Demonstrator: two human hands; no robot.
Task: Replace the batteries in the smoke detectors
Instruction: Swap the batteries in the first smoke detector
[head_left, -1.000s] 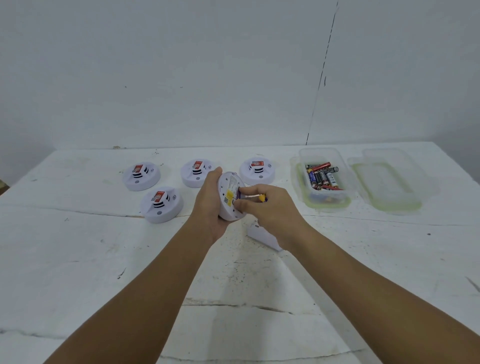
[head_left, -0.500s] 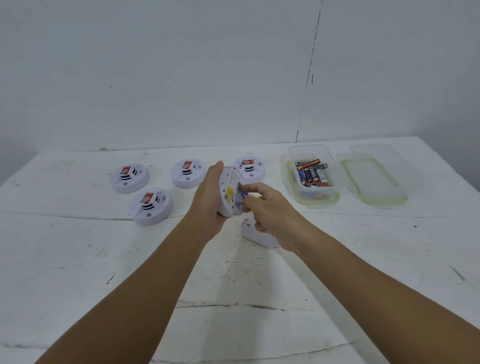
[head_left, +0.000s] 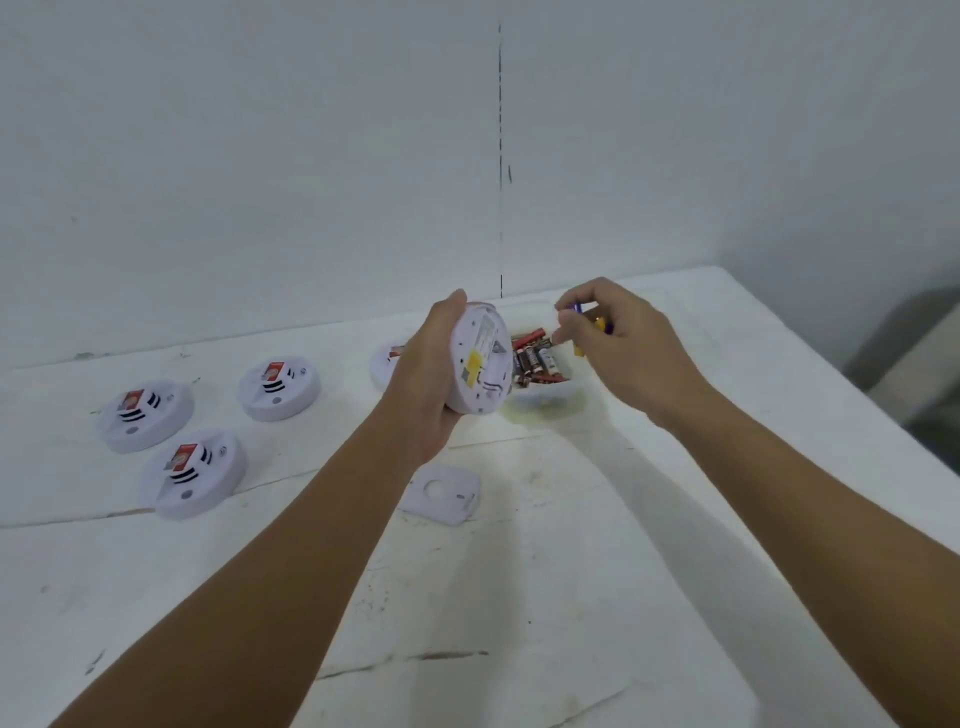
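Fingers (head_left: 563, 312) above cracked white table (head_left: 519, 597), white wall (head_left: 260, 156).

White round smoke detector (head_left: 480, 361) held tilted, underside showing, above battery box (head_left: 540, 395).

detector (head_left: 480, 358) and battery (head_left: 589, 325) in hands

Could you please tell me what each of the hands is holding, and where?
Left hand grips the round white smoke detector by its rim; right hand pinches a purple-and-yellow battery.
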